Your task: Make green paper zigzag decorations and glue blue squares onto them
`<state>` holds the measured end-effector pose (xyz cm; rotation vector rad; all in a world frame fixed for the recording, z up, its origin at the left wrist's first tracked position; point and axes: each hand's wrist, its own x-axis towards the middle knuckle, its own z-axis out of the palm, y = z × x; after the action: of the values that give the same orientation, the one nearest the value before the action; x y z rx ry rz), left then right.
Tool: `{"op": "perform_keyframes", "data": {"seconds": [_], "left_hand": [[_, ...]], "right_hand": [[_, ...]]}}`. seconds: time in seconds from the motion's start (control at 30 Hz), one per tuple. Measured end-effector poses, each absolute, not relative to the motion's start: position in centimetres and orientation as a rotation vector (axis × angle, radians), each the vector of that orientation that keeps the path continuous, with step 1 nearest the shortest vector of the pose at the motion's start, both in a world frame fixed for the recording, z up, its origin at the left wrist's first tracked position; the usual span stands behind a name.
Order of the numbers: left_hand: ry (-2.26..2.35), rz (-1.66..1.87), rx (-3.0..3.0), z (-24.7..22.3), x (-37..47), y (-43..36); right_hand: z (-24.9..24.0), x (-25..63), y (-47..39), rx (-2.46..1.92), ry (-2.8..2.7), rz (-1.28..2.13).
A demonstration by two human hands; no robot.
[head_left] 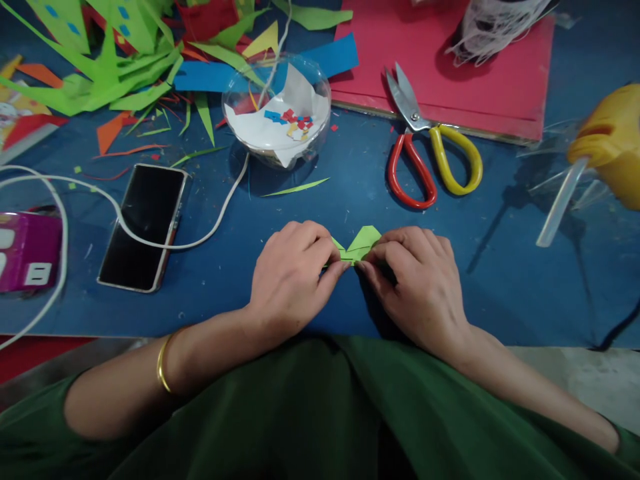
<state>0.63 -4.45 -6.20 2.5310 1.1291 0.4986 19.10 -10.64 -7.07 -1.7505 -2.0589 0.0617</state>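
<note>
A small folded piece of light green paper (364,243) lies between my two hands, near the front edge of the blue table. My left hand (299,277) pinches its left end between thumb and fingers. On the right end, the thumb and fingers of my right hand (417,287) are closed in the same way. The thumbs almost meet at the paper's lower edge. Part of the paper is hidden under the fingertips. Beyond my right hand lie scissors (413,120) with one red and one yellow handle, blades apart.
A clear bowl (320,123) holds white paper and coloured bits. A phone (144,227) lies left under a white cable (220,230). Green scraps (115,80) fill the back left. Red sheets (500,100) lie behind the scissors; a yellow glue gun (613,143) is at right.
</note>
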Motion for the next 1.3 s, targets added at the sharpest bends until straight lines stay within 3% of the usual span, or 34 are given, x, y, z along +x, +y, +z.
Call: {"op": "perform_keyframes", "data": {"seconds": [1.3], "left_hand": [[1.160, 0.507, 2.469, -6.0, 0.9, -4.4]], "right_hand": [[-7.0, 21.8, -10.9, -1.962, -1.893, 0.160]]}}
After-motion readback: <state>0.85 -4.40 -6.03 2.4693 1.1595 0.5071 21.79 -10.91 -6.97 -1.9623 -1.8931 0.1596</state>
